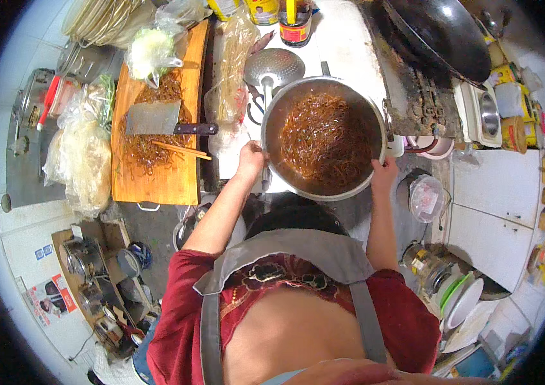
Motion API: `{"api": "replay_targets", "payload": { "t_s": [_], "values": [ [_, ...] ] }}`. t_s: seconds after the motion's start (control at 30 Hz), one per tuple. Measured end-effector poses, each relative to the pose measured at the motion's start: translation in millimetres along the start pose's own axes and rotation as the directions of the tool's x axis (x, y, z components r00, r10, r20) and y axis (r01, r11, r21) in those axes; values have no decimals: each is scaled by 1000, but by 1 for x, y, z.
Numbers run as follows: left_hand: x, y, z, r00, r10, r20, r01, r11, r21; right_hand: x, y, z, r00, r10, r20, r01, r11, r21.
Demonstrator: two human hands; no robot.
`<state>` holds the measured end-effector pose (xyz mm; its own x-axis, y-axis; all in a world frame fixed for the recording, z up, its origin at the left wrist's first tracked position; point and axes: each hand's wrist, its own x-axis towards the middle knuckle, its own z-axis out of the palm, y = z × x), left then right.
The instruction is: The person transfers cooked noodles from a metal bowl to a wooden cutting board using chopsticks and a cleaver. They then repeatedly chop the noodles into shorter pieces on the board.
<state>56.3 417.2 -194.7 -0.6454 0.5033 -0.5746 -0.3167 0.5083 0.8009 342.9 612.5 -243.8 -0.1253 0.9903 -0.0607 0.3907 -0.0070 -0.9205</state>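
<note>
A wide round metal pan (272, 168) of glossy brown noodles (323, 137) lies before me on the white counter. My left hand (252, 156) grips its rim at the lower left, and my right hand (384, 169) grips the lower right. Beyond the pan's left edge lies a perforated metal skimmer (275, 67), with dark scissor handles (255, 107) partly under it. On the wooden cutting board (157, 190) at the left, a cleaver (153, 118) and wooden chopsticks (183, 150) rest on more brown noodles (145, 156).
Bagged dry noodles (231, 62) lie between board and pan. A jar of dark sauce (295, 26) stands behind. A large black wok (445, 38) sits at the back right, above a grimy stove (426, 96). Filled plastic bags (85, 159) flank the board, and a lidded container (426, 198) stands lower right.
</note>
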Motion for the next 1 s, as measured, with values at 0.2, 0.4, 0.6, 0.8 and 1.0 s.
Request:
{"api": "replay_targets", "payload": {
  "t_s": [0.2,0.4,0.6,0.8,1.0],
  "values": [
    [10,-12,-2,992,117,-40,-119,990,-79,30,5,28,997,2,71,4,995,-97],
    [1,-15,14,983,185,-4,-184,982,50,84,-20,46,989,-77,129,121,916,-382],
    [-1,-19,20,975,215,-59,-215,977,8,148,-69,86,952,-10,307,238,654,-718],
    [6,-32,21,965,239,-105,-228,967,111,143,-102,164,736,-460,497,677,506,-535],
    [-29,-40,-5,953,293,-79,-289,956,56,59,-143,193,542,-471,696,659,752,-5]
  ]
}}
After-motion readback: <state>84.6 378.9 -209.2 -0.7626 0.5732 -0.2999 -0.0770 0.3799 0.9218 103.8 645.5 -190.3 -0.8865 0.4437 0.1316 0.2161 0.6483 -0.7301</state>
